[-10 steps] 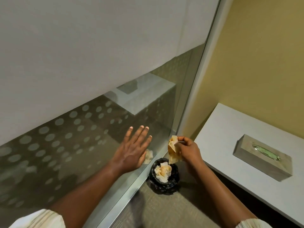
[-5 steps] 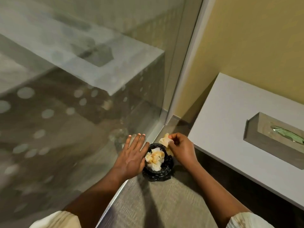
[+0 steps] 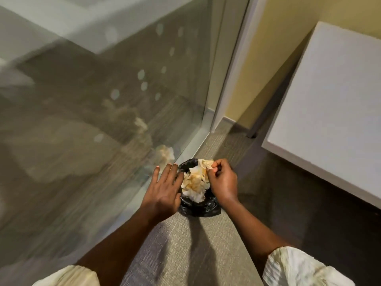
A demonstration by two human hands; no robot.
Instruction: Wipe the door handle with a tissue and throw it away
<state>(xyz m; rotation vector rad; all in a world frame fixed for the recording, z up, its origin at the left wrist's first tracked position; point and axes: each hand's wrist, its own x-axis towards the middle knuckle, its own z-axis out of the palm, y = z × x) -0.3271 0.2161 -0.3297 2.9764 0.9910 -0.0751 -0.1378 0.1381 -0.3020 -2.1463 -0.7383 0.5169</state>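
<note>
Glass: the frosted-dot glass door panel (image 3: 107,104) filled the left of your view, blurred, with a faint reflection of the bin's paper low beside its metal bottom rail (image 3: 191,147).
Left hand: your left hand (image 3: 165,190) lay flat with fingers spread and nothing in it, fingertips at the foot of the glass, its thumb side against the left rim of the bin.
Bin: the small round bin lined with a black plastic bag (image 3: 198,207) stood on the grey-brown carpet (image 3: 185,250), just beside the rail, and was heaped with crumpled, brown-stained white tissues (image 3: 194,182).
Tissue: the crumpled stained tissue (image 3: 205,163) sat over the far rim of the bin, touching the heap below it.
Right hand: your right hand (image 3: 222,180) was curled, thumb and fingertips pinching that tissue at its right edge.
Table: the white rectangular tabletop (image 3: 329,104) stood well apart to the right, against the yellow wall (image 3: 266,50).
Sleeves: pale cream cuffs showed at the bottom corners.
</note>
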